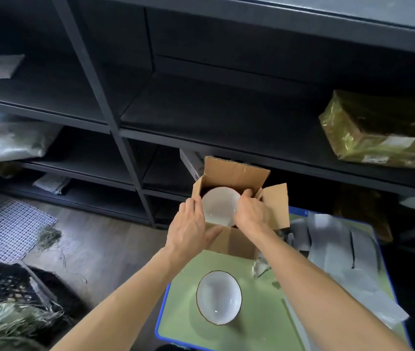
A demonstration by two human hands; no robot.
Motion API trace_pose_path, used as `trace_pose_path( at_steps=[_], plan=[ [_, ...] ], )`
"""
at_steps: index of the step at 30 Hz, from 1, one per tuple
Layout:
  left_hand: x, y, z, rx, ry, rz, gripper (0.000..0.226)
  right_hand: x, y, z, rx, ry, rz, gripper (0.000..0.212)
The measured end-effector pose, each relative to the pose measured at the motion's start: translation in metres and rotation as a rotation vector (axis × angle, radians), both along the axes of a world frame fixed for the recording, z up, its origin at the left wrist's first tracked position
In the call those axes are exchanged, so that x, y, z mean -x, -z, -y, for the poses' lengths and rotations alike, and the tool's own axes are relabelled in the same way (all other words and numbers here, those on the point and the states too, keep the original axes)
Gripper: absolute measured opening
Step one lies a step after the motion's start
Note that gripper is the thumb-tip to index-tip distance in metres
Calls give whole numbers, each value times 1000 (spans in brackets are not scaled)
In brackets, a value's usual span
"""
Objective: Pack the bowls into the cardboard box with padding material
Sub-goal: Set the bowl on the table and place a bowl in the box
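Hands engaged, left hand [191, 224] gripping the box [231, 243], right hand [252, 214] holding a bowl [220, 206] in its mouth; I judge the second bowl [218, 297] and padding [340, 239] on the bench [259, 330] outstanding.

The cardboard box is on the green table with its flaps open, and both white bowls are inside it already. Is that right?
Not quite. Only one bowl is in the open top of the cardboard box, between the left hand and right hand. The second bowl sits outside it on the green table, as the head view shows. The flaps are open.
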State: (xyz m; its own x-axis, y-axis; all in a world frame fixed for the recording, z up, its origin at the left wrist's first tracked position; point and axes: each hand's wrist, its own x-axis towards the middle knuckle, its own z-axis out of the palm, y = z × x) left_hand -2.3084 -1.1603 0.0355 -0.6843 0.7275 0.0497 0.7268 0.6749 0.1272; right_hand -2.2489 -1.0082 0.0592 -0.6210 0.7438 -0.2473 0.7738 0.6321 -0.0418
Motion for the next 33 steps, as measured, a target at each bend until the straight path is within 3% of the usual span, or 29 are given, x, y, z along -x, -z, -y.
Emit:
trace_pose_path(
  at_steps=[5,8,15,24,29,33],
  plan=[
    [3,-5,1,-85,-4,77,97,-1,-17,-1,22,32,-108,29],
    [12,-11,3,-140,-23,139,75,-7,-32,-5,10,39,-183,20],
    [22,-53,7,-377,-7,516,44,-33,-58,1,96,60,-401,20],
    [-12,-58,42,-286,44,546,17,-102,-55,37,270,113,-394,22],
    [-42,-50,73,-216,77,670,12,-138,-40,59,337,108,-368,14],
    [-61,-30,89,-159,87,709,11,-155,-17,74,373,88,-310,20]
  ],
)
